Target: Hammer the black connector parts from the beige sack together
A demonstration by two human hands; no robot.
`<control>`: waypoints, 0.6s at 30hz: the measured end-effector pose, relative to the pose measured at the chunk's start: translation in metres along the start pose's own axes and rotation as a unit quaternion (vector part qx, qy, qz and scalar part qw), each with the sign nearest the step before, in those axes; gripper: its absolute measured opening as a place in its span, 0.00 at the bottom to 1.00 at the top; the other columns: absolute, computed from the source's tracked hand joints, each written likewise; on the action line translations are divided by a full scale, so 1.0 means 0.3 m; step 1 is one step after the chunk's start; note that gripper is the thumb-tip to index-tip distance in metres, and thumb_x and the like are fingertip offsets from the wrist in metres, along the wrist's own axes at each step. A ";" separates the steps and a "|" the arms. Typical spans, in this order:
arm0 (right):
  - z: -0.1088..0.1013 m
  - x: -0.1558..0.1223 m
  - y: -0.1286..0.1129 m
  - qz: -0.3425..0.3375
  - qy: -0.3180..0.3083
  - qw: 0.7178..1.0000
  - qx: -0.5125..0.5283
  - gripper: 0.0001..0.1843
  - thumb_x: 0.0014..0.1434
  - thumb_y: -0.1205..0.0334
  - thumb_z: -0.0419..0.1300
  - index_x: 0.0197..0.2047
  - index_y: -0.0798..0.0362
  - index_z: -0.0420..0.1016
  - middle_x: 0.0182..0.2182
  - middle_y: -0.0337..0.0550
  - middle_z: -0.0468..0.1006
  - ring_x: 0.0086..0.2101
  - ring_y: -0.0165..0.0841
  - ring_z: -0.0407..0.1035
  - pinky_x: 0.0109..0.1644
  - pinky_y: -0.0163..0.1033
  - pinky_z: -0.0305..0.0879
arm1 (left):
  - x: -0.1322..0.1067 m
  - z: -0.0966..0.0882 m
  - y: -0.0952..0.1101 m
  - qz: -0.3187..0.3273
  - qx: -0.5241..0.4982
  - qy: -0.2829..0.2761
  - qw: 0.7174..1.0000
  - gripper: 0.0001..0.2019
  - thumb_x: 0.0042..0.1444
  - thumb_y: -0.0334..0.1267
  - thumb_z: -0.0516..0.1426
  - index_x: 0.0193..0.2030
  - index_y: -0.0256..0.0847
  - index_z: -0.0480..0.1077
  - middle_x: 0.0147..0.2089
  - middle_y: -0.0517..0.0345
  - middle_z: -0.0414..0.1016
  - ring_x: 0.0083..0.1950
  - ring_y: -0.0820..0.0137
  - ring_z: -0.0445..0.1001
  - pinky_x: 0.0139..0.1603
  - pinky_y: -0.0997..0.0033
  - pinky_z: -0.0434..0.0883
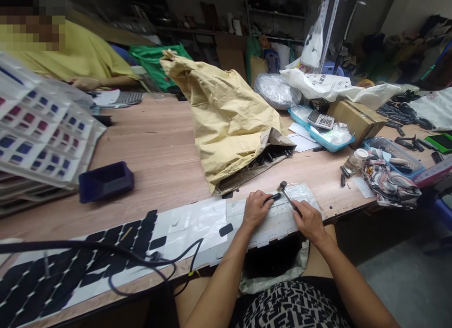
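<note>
My left hand [256,208] is closed around a slim black piece [272,197], which lies low over the work board. In my right hand [310,219] is a small hammer [290,199], gripped by its dark handle. The hammer's head is up near the tip of the black piece; I cannot tell whether they touch. Under both hands lies a pale board [273,224] covered with clear plastic, at the table's front edge. Just beyond stands a yellow paper sack [226,116], its mouth toward me, with several black pieces [270,154] inside.
Rows of black rounded pads [116,238] and a black cable [88,245] are at left. A navy tray [106,182] stands behind them. At right are a glass jar [355,163], blue baskets [332,138] and a cloth [388,182]. A person in yellow [95,54] sits across.
</note>
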State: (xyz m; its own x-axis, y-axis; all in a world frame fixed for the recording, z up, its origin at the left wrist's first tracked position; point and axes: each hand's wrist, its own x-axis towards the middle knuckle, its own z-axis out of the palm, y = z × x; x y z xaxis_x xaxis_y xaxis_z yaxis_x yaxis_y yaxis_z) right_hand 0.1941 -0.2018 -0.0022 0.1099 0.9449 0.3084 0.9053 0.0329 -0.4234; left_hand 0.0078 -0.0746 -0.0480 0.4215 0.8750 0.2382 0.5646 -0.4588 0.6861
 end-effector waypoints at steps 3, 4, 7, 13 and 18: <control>0.002 0.033 0.050 0.056 0.009 0.998 -0.001 0.19 0.63 0.64 0.55 0.56 0.50 0.76 0.44 0.47 0.81 0.44 0.39 0.75 0.49 0.40 0.70 | 0.001 -0.005 -0.001 -0.006 -0.019 -0.008 1.000 0.12 0.61 0.41 0.56 0.46 0.48 0.80 0.39 0.54 0.75 0.45 0.61 0.69 0.52 0.58 0.66; 0.004 0.043 0.065 0.068 0.007 0.998 -0.002 0.19 0.63 0.63 0.55 0.55 0.50 0.77 0.44 0.47 0.82 0.44 0.40 0.75 0.50 0.41 0.70 | 0.002 -0.008 -0.002 -0.007 -0.028 -0.012 1.000 0.12 0.62 0.42 0.56 0.45 0.48 0.80 0.39 0.55 0.75 0.45 0.62 0.69 0.52 0.58 0.66; 0.017 0.065 0.093 0.082 -0.001 0.997 -0.004 0.19 0.63 0.63 0.55 0.55 0.52 0.77 0.46 0.49 0.82 0.46 0.41 0.75 0.52 0.43 0.69 | 0.000 -0.020 -0.006 -0.002 -0.053 -0.023 0.998 0.13 0.63 0.43 0.53 0.44 0.48 0.79 0.39 0.55 0.76 0.45 0.63 0.70 0.53 0.59 0.65; 0.025 0.080 0.118 0.100 0.001 0.993 0.063 0.17 0.62 0.60 0.56 0.52 0.48 0.78 0.45 0.42 0.83 0.44 0.37 0.76 0.49 0.39 0.70 | -0.007 -0.031 0.005 -0.005 -0.110 -0.032 0.993 0.13 0.63 0.44 0.54 0.40 0.45 0.79 0.38 0.55 0.77 0.45 0.63 0.72 0.53 0.59 0.67; 0.019 0.080 0.112 0.098 0.006 0.993 0.060 0.16 0.61 0.61 0.57 0.50 0.49 0.79 0.43 0.43 0.83 0.43 0.38 0.76 0.48 0.38 0.69 | 0.099 0.018 0.156 0.014 -0.171 -0.001 0.985 0.14 0.63 0.45 0.54 0.45 0.44 0.79 0.41 0.55 0.79 0.45 0.64 0.73 0.50 0.63 0.69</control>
State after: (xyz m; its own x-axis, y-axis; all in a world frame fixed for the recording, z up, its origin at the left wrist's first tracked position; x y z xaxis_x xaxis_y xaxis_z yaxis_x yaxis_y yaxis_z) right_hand 0.2248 -0.1762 -0.0139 0.2843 0.9333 0.2194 0.8108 -0.1119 -0.5746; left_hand 0.0505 -0.0711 -0.0125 0.4343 0.8628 0.2588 0.2806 -0.4026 0.8713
